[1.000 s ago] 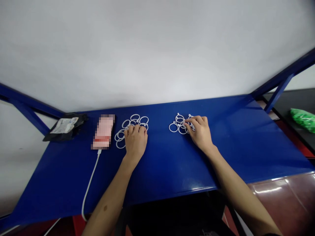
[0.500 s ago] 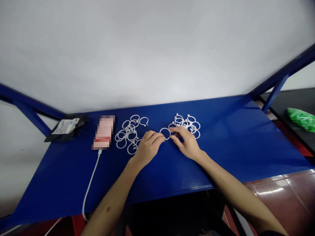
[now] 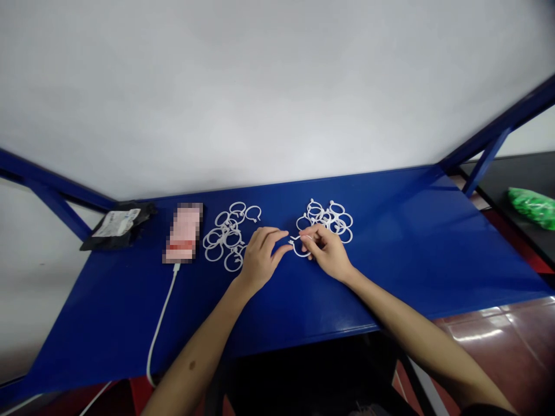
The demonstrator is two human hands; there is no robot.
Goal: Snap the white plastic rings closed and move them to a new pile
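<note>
My two hands meet over the middle of the blue shelf (image 3: 390, 254). Between them is one white plastic ring (image 3: 299, 247), pinched on its left by the fingertips of my left hand (image 3: 260, 257) and on its right by my right hand (image 3: 327, 251). The ring looks split open at its top. A loose pile of white rings (image 3: 229, 234) lies just left of my left hand. A second pile of white rings (image 3: 332, 219) lies just behind my right hand.
A phone (image 3: 184, 232) with a white cable (image 3: 158, 323) lies left of the ring piles. A black packet with a white label (image 3: 116, 224) sits at the shelf's far left. Blue frame struts (image 3: 494, 144) rise at both ends. A green bag (image 3: 535, 207) lies at the right.
Both hands left their piles and came together at the middle. The right hand brought one ring, and both hands now grip it, slightly nearer to me than half a second ago.
</note>
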